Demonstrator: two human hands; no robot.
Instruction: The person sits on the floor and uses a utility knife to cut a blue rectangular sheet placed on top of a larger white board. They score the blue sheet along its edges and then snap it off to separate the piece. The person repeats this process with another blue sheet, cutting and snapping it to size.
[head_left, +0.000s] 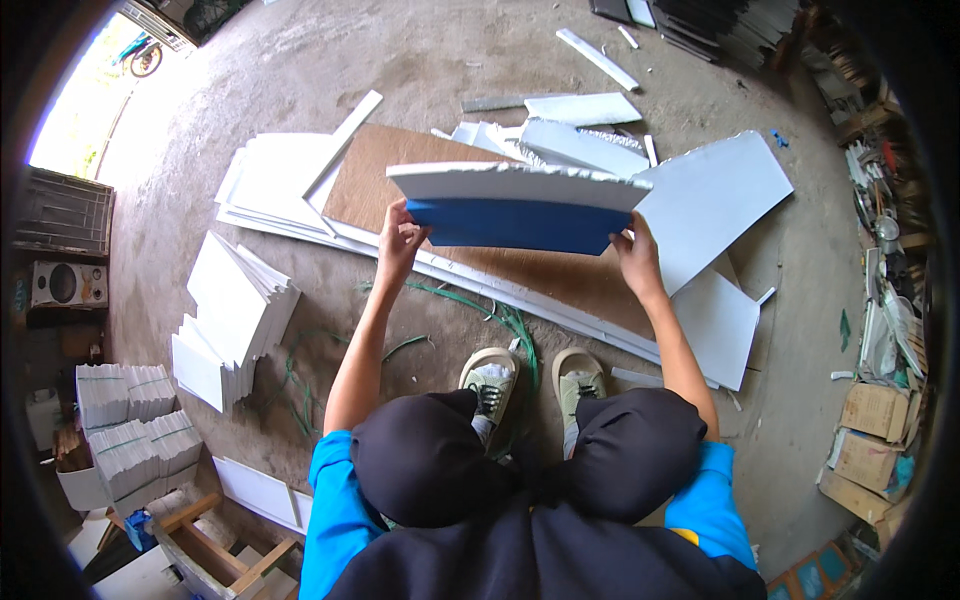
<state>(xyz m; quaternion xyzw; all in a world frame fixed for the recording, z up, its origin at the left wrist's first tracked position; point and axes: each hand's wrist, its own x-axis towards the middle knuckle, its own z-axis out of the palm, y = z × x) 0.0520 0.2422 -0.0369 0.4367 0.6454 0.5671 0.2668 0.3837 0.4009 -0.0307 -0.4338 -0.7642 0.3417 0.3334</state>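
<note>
A board with a blue face and a thick white, rough-edged layer [520, 222] is held up in front of me, tilted on edge. My left hand [400, 238] is closed around its left end, and my right hand [637, 255] grips its right end. Beneath the held board lies a brown wood-like sheet [365, 185], resting on a stack of large white boards [280, 175]. A big white panel [715, 200] sits to the right, near my right hand. Behind the held board are white broken offcuts [580, 148]. Its far face is hidden from me.
Green strapping [515, 325] lies on the floor by my shoes [490, 385]. Piles of white sheets [235, 300] and tied bundles [145, 455] stand at left. Cardboard boxes [865, 460] line the right side. A wooden frame [265, 570] is at lower left.
</note>
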